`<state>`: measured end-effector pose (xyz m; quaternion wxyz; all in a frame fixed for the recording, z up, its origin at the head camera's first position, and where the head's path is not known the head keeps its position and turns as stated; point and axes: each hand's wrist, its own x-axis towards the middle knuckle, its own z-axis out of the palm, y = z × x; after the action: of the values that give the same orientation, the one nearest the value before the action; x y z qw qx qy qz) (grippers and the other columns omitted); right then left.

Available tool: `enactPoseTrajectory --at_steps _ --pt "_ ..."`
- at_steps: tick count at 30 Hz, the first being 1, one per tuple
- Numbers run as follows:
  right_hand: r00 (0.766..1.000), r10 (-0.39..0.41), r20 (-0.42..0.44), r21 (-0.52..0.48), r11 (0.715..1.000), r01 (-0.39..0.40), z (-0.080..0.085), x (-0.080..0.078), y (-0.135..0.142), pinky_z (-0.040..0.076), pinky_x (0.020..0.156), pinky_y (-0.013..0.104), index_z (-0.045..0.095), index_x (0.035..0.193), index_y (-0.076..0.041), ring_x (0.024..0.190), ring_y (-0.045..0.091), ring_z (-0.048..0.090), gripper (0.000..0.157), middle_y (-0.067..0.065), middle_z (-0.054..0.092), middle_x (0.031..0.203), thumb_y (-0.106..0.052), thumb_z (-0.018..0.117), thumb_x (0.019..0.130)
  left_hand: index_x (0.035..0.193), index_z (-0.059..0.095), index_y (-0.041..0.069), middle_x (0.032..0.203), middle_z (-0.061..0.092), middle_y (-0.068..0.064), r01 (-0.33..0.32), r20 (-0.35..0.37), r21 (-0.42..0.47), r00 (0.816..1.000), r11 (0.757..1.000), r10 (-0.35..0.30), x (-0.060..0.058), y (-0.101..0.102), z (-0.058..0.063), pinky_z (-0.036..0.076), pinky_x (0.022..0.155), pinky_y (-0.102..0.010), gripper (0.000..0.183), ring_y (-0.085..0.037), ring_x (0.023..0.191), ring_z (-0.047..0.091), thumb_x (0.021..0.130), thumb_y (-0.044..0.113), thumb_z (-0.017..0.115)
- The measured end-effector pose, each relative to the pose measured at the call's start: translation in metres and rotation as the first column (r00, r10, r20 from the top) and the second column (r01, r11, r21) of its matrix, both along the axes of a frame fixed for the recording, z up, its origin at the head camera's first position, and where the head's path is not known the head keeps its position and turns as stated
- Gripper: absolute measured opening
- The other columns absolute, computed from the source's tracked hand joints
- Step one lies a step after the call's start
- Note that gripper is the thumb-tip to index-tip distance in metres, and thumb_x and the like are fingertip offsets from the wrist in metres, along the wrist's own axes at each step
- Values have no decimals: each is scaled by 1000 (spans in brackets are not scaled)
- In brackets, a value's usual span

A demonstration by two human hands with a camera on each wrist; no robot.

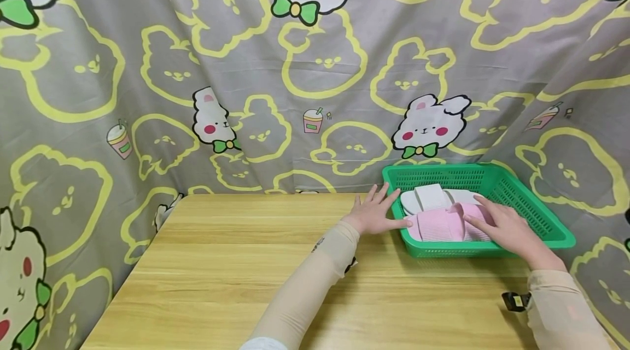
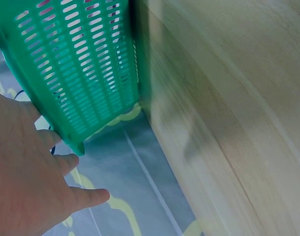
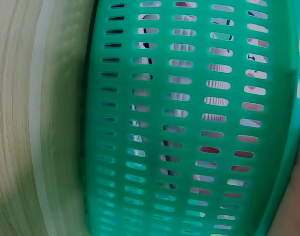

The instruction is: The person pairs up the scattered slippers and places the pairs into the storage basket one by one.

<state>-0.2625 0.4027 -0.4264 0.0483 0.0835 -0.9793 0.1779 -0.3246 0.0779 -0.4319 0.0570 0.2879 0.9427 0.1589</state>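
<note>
A green plastic basket (image 1: 543, 238) holds white slippers (image 1: 429, 199) at the back and pink slippers (image 1: 435, 225) in front of them. My left hand (image 1: 371, 213) is at the basket's left side, fingers spread near the rim, thumb reaching over it toward the pink slippers. In the left wrist view that hand (image 2: 27, 167) lies beside the slotted wall. My right hand (image 1: 507, 227) reaches over the front rim, its straight thumb and forefinger at the right end of the pink slippers. The right wrist view shows mostly the slotted wall (image 3: 194, 113), with those fingers out of sight.
The basket stands at the back right of a wooden table (image 1: 236, 268). A grey curtain (image 1: 334, 142) printed with cartoon figures hangs behind and along the sides. A small black device (image 1: 515, 301) is at my right wrist.
</note>
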Motion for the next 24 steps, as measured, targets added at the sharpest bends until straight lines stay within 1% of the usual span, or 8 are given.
enactPoseTrajectory --at_steps 7,16,24 --pt "999 -15 44 23 1000 14 1 -1 -1 24 92 80 24 152 0 128 62 28 81 40 35 143 -53 49 97 152 -3 46 166 -5 6 -4 -1 1 1000 1000 4 -1 0 -1 9 117 -66 88 -22 154 -6 84 81 39" --pt "997 -18 77 67 998 12 1 -4 0 31 88 80 28 149 2 124 63 34 79 40 42 139 -55 44 98 153 -3 46 166 -5 6 -2 -2 -5 1000 1000 2 -1 0 -1 10 117 -66 88 -23 154 -5 84 81 39" --pt "994 -8 105 74 997 1 2 -3 -1 31 88 80 29 149 3 123 63 35 78 40 41 140 -56 40 99 152 -3 46 166 -5 6 1 6 7 1000 1000 -1 0 0 -1 9 117 -66 88 -22 154 -6 84 81 39"
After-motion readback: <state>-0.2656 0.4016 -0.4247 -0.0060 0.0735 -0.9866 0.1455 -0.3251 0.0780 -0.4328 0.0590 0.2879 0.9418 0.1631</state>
